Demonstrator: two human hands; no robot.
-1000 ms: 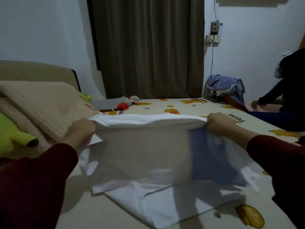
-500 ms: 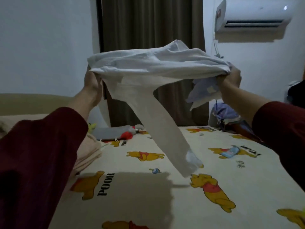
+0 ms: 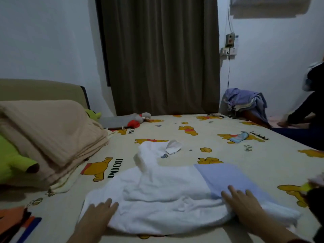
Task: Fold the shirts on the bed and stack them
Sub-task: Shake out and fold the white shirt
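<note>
In the head view, we have the white shirt (image 3: 168,199) lying on the bed (image 3: 228,155) right in front of us, under both hands. Our left hand (image 3: 100,214) rests on its near left edge with straight fingers, holding nothing. Our right hand (image 3: 243,204) lies flat on the shirt where the white cloth meets the pale blue panel (image 3: 226,178), fingers spread, pressing and not gripping. One sleeve (image 3: 149,155) runs away from our left hand toward the middle of the bed, twisted and bunched, its cuff turned over at the far end. The cloth between our hands is rumpled in ridges.

We judge that we are at the laying-out step: the shirt is down but not yet smooth, and no fold is made. The next move probably calls for sweeping both palms outward to flatten the body, then straightening that sleeve and bringing it across.

Beyond our left hand lie a folded beige blanket (image 3: 52,137) and a green plush toy (image 3: 15,160); near our left wrist is an orange and blue cloth (image 3: 15,223).
</note>
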